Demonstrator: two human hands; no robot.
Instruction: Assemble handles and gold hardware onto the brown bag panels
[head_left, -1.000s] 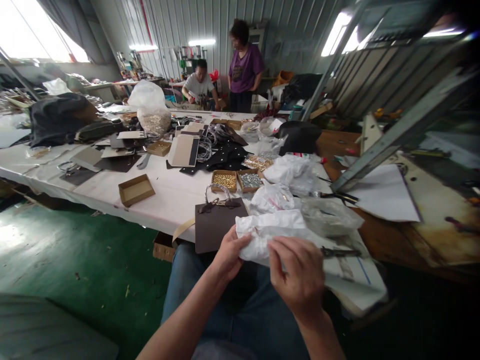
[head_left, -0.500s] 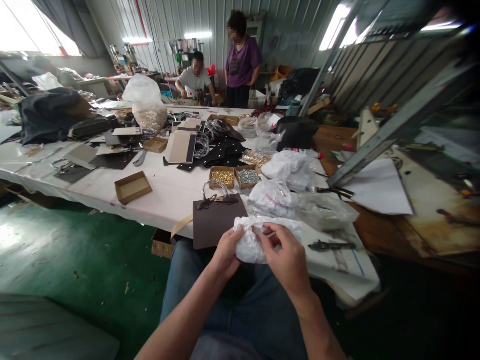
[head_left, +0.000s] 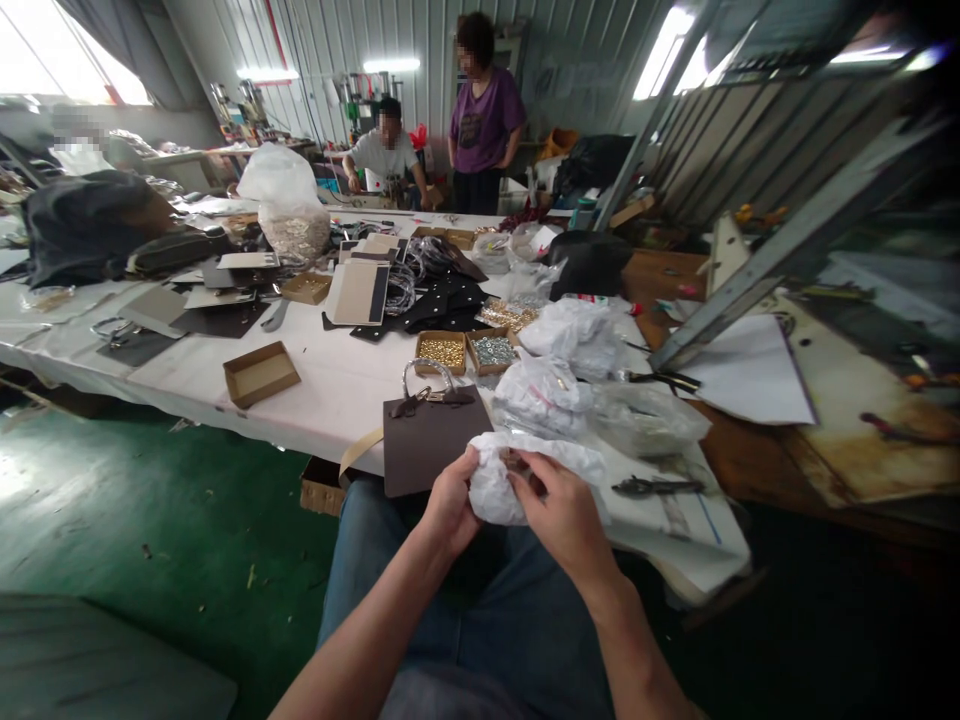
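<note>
A crumpled white plastic bag [head_left: 495,502] is held over my lap at the table's front edge. My left hand [head_left: 453,500] is closed on its left side, thumb on top. My right hand [head_left: 559,505] is closed at the bag's opening, fingertips pinched together; a small brownish thing shows there, too small to name. Just behind and left lies a dark brown bag panel [head_left: 427,445] with a plastic-wrapped handle [head_left: 427,372] fixed at its top. Beyond it stand a carton of gold-coloured small parts [head_left: 441,352] and one of silver-coloured small parts [head_left: 493,352].
An open cardboard box [head_left: 262,375] stands to the left. Several plastic bags [head_left: 544,395] crowd the right side, near a dark tool [head_left: 656,487]. A slanted metal post [head_left: 720,290] rises at the right. Two people [head_left: 486,120] are across the table.
My right fingers have shifted slightly at the bag's opening. My left hand keeps its hold. The whole view has moved a little.
</note>
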